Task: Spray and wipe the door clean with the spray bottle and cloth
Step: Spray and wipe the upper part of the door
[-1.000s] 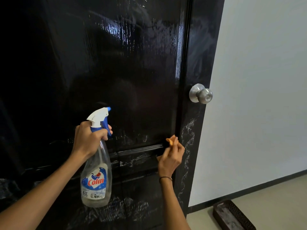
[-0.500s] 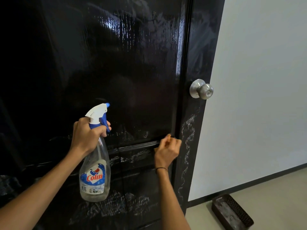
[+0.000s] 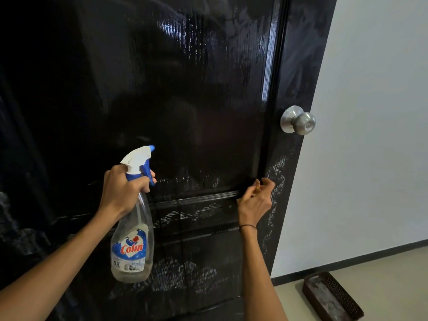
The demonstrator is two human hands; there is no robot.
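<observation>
A glossy black door [image 3: 185, 89] fills most of the view, with white smears on its lower panels and right stile. My left hand [image 3: 122, 188] grips the neck of a clear spray bottle [image 3: 132, 246] with a white and blue trigger head, nozzle facing the door. My right hand [image 3: 254, 200] presses against the door at the corner of the upper panel's bottom moulding. It is closed around a small orange cloth [image 3: 257, 187], of which only a sliver shows between the fingers.
A round silver door knob [image 3: 298, 120] sticks out on the door's right stile. To the right is a white wall [image 3: 370, 135] with a dark skirting. A dark brown mesh tray [image 3: 331, 297] lies on the beige floor at the lower right.
My right hand has shifted slightly right and down along the moulding corner, the cloth now mostly hidden. The left hand and bottle have stayed about where they were.
</observation>
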